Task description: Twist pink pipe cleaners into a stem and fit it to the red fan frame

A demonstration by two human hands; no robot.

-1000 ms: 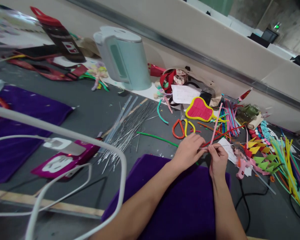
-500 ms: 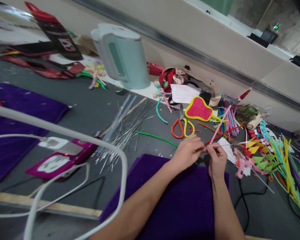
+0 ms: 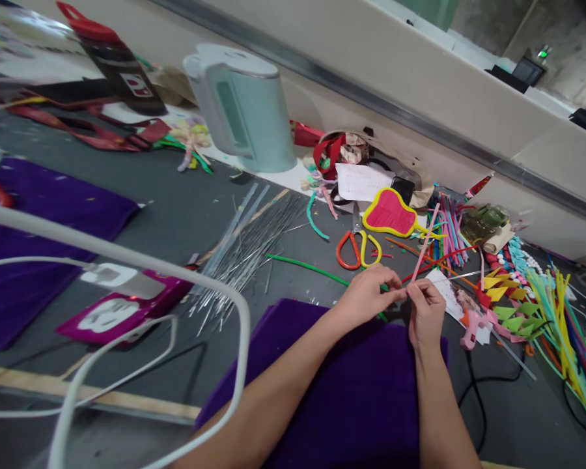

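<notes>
A pink pipe cleaner (image 3: 425,242) rises from between my fingertips, its free end pointing up and slightly right. My right hand (image 3: 428,311) pinches its lower end between thumb and fingers. Close against it, my left hand (image 3: 371,296) has its thumb and fingertips pressed together at the same end; the exact grip there is partly hidden. Both hands are over the far edge of a folded purple cloth (image 3: 342,391). A green pipe cleaner (image 3: 307,266) lies on the table and passes behind my left hand. Beyond the hands are scissors (image 3: 355,246) with red and yellow handles.
A pink shape with yellow edging (image 3: 390,213) lies behind the scissors. Metal wires (image 3: 249,251) are piled to the left, near a pale green kettle (image 3: 256,117). Colourful pipe cleaners (image 3: 561,332) and a pink glue gun (image 3: 473,326) sit right. A white cable (image 3: 244,352) crosses the foreground.
The pink pipe cleaner has swung a little left and stands steeper. My left fingers have shifted slightly at its lower end, and the whole view has moved slightly.
</notes>
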